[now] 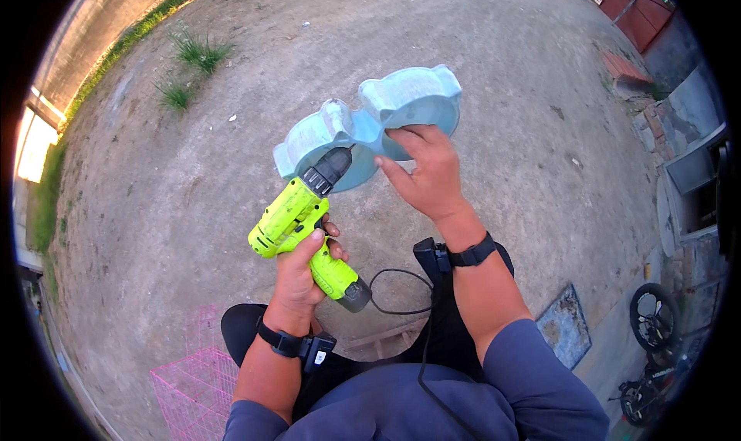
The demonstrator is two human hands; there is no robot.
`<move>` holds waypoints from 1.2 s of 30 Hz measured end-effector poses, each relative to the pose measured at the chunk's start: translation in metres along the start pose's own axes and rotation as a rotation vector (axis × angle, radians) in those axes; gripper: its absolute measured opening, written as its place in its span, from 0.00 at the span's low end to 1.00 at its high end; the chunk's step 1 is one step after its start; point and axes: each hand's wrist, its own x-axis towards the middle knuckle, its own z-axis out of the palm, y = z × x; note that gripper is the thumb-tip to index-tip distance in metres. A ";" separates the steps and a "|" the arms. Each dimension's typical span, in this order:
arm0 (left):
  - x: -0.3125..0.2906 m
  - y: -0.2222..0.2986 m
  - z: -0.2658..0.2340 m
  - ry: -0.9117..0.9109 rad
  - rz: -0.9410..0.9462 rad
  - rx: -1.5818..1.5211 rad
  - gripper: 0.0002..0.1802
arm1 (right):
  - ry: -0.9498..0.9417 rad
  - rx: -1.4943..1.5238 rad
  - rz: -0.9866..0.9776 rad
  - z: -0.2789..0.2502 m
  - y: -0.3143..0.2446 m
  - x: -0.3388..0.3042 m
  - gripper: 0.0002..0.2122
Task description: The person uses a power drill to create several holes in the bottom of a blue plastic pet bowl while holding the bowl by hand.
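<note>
A lime-green cordless drill (289, 217) with a black chuck is gripped by its handle in my left hand (304, 265). The chuck points up and to the right, its tip against or close to a light-blue double-bowl piece (409, 94), near the joint between the two round bowls. Whether the bit has entered the piece cannot be made out. My right hand (429, 171) holds that piece at its middle, fingers over the rim of the right bowl and thumb below the joint. The piece is held tilted above the ground.
Below left stands a pink wire cage (201, 391). A motorbike (654, 317) is at the lower right, near a flat weathered slab (564, 327). Grass tufts (199, 51) grow at the upper left of the dirt ground. A thin black cable (401, 311) loops between my forearms.
</note>
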 end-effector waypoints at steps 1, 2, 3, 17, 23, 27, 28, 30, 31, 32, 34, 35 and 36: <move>0.000 0.001 -0.002 -0.008 -0.001 -0.002 0.20 | -0.014 0.047 0.017 -0.008 0.002 0.000 0.15; -0.001 0.001 -0.004 -0.016 -0.001 -0.005 0.20 | -0.017 0.114 0.066 -0.015 0.003 -0.001 0.15; -0.001 0.003 -0.006 -0.023 -0.001 -0.006 0.20 | -0.021 0.182 0.115 -0.022 0.005 -0.001 0.15; -0.005 0.019 -0.009 -0.092 -0.087 0.087 0.22 | -0.325 0.321 0.362 -0.029 0.022 -0.001 0.34; -0.010 0.030 -0.006 -0.094 -0.012 0.209 0.25 | -0.526 0.372 0.624 -0.034 0.025 0.002 0.17; -0.011 0.035 -0.008 -0.102 0.005 0.297 0.28 | -0.493 0.374 0.654 -0.030 0.023 0.001 0.07; -0.010 0.036 -0.008 -0.106 0.016 0.293 0.28 | -0.476 0.357 0.622 -0.028 0.025 -0.001 0.06; -0.008 0.039 -0.007 -0.124 0.025 0.266 0.28 | -0.464 0.322 0.540 -0.028 0.034 -0.004 0.05; -0.007 0.040 -0.008 -0.130 0.024 0.242 0.29 | -0.461 0.309 0.498 -0.029 0.036 -0.005 0.04; -0.007 0.041 -0.009 -0.136 0.023 0.218 0.29 | -0.474 0.407 0.555 -0.031 0.038 -0.006 0.05; -0.007 0.041 -0.006 -0.150 0.012 0.148 0.30 | -0.491 0.597 0.667 -0.038 0.039 -0.004 0.05; -0.006 0.041 -0.006 -0.161 0.006 0.112 0.30 | -0.523 0.535 0.651 -0.041 0.037 -0.003 0.05; -0.005 0.041 -0.008 -0.160 -0.015 0.124 0.29 | -0.555 0.472 0.635 -0.045 0.035 -0.002 0.06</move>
